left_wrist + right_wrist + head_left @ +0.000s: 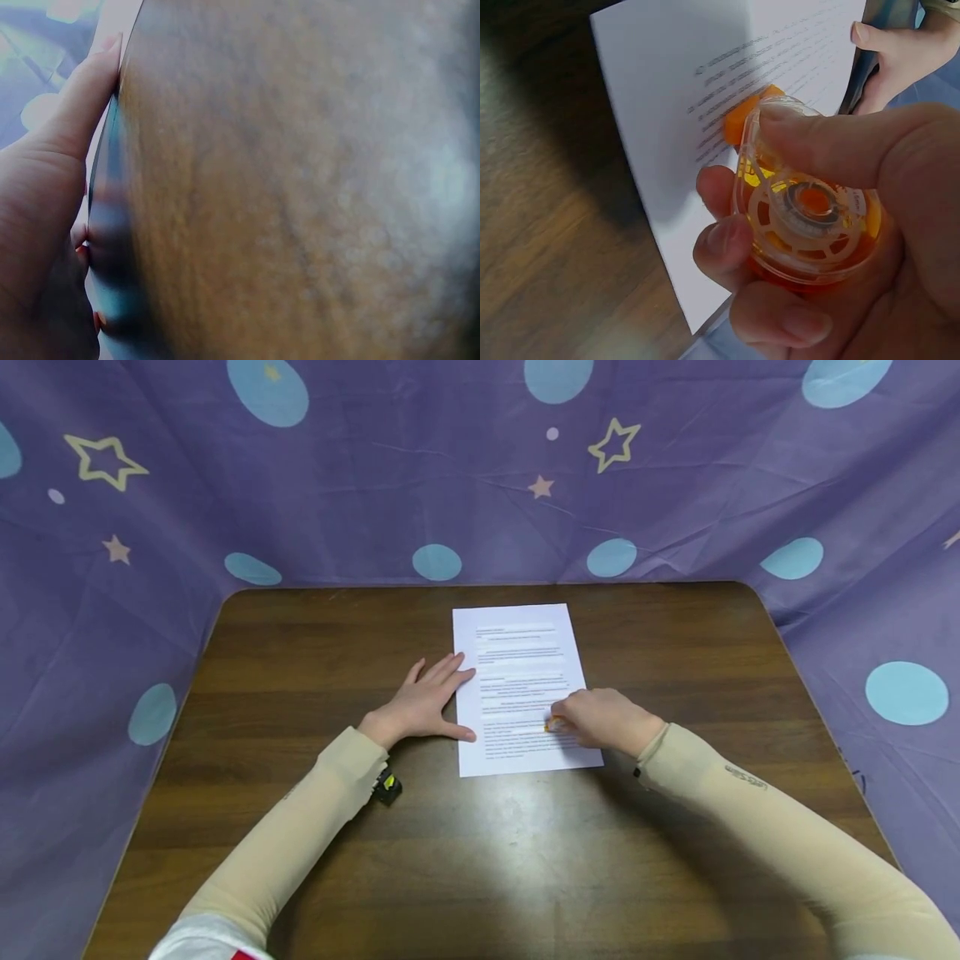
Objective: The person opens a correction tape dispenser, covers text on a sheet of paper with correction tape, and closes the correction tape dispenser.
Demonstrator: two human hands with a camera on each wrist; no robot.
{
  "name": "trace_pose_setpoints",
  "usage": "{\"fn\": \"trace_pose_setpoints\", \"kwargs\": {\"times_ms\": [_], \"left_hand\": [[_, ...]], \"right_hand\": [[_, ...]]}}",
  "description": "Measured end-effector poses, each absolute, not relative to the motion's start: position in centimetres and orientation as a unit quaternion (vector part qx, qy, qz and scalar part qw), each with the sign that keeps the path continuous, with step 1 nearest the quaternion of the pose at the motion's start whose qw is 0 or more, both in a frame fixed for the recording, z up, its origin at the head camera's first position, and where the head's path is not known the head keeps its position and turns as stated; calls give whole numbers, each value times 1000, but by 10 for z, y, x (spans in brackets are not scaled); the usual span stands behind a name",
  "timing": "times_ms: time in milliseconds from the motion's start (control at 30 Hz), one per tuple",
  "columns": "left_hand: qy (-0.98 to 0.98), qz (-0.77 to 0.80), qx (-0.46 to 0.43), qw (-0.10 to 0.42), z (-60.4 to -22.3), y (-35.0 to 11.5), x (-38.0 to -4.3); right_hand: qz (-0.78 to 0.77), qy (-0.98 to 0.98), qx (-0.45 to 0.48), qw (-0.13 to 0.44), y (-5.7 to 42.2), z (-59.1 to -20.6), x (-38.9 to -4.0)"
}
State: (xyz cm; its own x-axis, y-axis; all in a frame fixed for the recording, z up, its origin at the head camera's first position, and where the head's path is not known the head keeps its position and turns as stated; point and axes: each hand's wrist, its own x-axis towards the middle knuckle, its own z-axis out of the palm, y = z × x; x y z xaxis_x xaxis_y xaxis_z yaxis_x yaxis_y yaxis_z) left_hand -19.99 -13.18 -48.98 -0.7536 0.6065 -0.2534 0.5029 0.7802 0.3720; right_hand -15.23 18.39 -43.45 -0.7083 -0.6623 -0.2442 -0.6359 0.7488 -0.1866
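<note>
A printed sheet of paper point(517, 615) lies on the wooden table, with whiter bands across several of its text lines. My left hand point(423, 706) rests at the sheet's left edge, fingers spread, with thumb and fingertips on the paper. Over the lower right of the text, my right hand point(611, 720) grips a correction tape point(810, 217), a clear rounded case with an orange inside. Thumb on top and fingers curled beneath hold it in the right wrist view. Its orange tip point(742, 120) is right at the printed lines.
The brown wooden table point(300, 652) has rounded far corners. A purple curtain point(360, 468) with stars and blue ovals hangs behind it and along both sides. A small black device point(387, 787) sits at my left wrist.
</note>
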Motion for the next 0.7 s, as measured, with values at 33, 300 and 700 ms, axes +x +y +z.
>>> {"fn": "trace_pose_setpoints", "kwargs": {"times_ms": [33,300,700], "left_hand": [[926,143,299,183,-490,-132,-200],[926,141,302,180,-493,-133,-200],[926,141,303,175,-494,-133,-200]], "right_hand": [[-46,924,-350,149,185,-434,-152],[-53,925,-342,156,197,-435,-151],[-42,932,-320,163,214,-434,-150]]}}
